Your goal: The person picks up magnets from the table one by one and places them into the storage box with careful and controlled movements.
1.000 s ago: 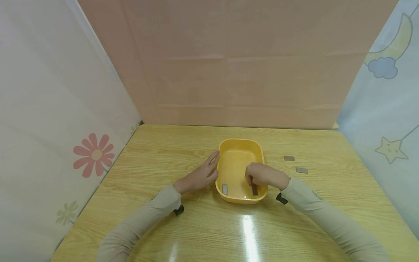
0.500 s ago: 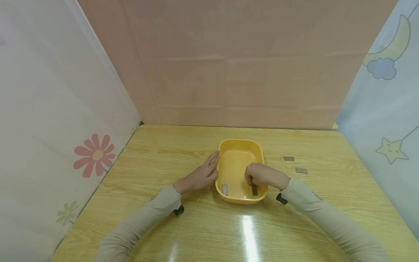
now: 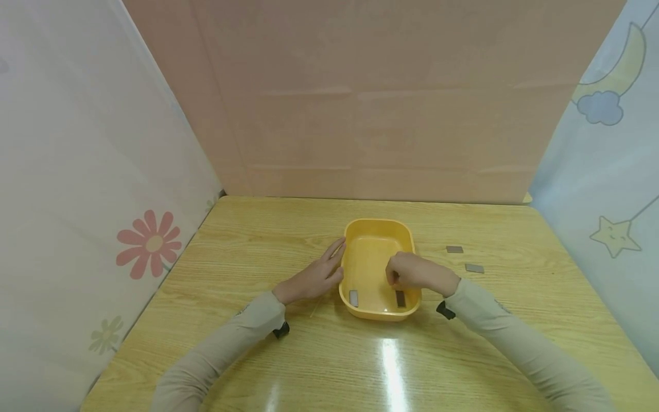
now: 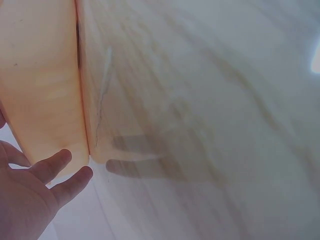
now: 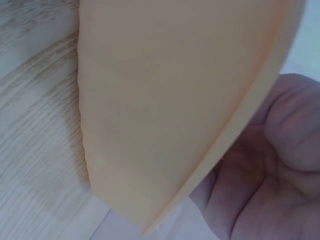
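Note:
A yellow plastic basin (image 3: 373,257) stands on the table, with a light grey rectangular tile (image 3: 353,298) and a dark brown one (image 3: 400,298) flat on its floor near the front. My left hand (image 3: 316,277) rests its extended fingers against the basin's left side; the left wrist view shows these fingers (image 4: 52,167) spread at the outer wall. Over the basin's right part, my right hand (image 3: 414,270) hovers just beyond the dark tile with bent fingers, apart from it. In the right wrist view, the basin wall hides the fingertips, leaving the palm (image 5: 265,185) visible.
Two more small flat tiles, one brownish (image 3: 455,249) and one grey (image 3: 474,268), lie on the wooden table (image 3: 288,360) right of the basin. A pink cloth (image 3: 360,114) hangs behind the table, with patterned curtains at both sides.
My right hand has let go of the dark brown tile and lifted slightly away from it, so the tile's whole top shows. The left hand and basin have stayed put.

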The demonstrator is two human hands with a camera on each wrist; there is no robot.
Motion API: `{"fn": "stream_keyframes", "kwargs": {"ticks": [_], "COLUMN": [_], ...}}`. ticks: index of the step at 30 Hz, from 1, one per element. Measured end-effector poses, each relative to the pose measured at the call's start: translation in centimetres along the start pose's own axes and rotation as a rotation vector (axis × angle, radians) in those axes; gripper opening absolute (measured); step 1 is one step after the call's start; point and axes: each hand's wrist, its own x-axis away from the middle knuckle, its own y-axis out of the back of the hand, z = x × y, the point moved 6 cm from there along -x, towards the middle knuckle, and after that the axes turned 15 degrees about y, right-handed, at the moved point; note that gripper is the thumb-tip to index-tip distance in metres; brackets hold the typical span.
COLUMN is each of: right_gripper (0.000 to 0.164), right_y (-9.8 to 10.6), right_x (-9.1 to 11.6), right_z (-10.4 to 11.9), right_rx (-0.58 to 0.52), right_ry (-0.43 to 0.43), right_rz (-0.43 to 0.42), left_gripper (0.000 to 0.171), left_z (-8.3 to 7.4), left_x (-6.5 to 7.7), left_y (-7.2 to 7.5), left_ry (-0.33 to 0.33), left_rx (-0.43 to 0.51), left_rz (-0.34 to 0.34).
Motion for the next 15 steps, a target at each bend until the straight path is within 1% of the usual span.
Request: {"fn": "stream_keyframes", "kwargs": {"ticks": [3,9,15], "right_gripper": [0.018,0.018,0.021], "right_y": [0.06,0.31,0.65], "right_x": [0.09,0.24,0.41], "right_z": [0.11,0.26,0.50], "right_rx": [-0.002,-0.016,-0.017], "right_ry": [0.014,0.010,0.014], "right_rz": [-0.004,-0.015,-0.024], "left_gripper": [0.063,0.063,0.062], "left_z": [-0.04,-0.16,-0.27], "left_x": [0.02,0.06,0.04], "left_y": [-0.02,-0.06,-0.02], "left_ry": [0.003,0.007,0.006], "left_rx": [-0.002,0.000,-0.004], "left_rz": [0.002,0.009,0.001]}}
